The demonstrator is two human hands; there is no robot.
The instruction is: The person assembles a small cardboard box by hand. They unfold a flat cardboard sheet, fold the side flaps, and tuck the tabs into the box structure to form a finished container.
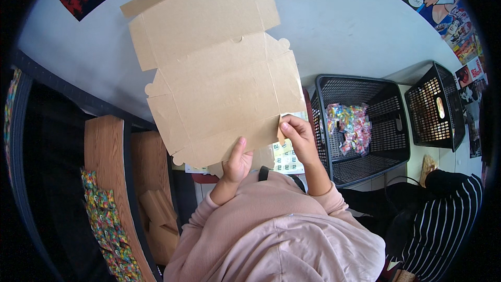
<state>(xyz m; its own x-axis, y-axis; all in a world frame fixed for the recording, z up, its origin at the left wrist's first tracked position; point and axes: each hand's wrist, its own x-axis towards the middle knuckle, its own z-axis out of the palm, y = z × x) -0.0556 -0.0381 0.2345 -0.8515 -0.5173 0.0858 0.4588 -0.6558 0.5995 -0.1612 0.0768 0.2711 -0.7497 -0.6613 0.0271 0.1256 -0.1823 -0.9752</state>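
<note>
My right hand (pixel 298 134) has its fingers pinched narrow on a small side flap at the near right corner of the flat, die-cut brown cardboard box blank (pixel 219 68), bending it up from the sheet, while my left hand (pixel 237 163) is closed on the near edge, thumb lying on top and pointing away from me, the other fingers hidden beneath the board. Held at two points like this, the blank stays level and steady, I judge, so the flap can turn along its crease without the whole sheet twisting. The blank stretches away from me over the round, pale grey table (pixel 355 26), its far flaps spread open; whether it rests on the tabletop or hangs just above it I cannot tell. Under its near edge peeks a white sheet of small green-and-yellow stickers (pixel 286 157), mostly covered by the board and my wrists. To my right stands a black plastic mesh basket (pixel 360 125) holding a heap of small, brightly wrapped packets (pixel 350 125), and beyond it a second black mesh basket (pixel 436 107) whose contents I cannot make out. A person's black-and-white striped sleeve (pixel 449 214) enters at the lower right. To my left a wooden trough (pixel 104 146) carries more colourful packets, cut off by the dark rim.
</note>
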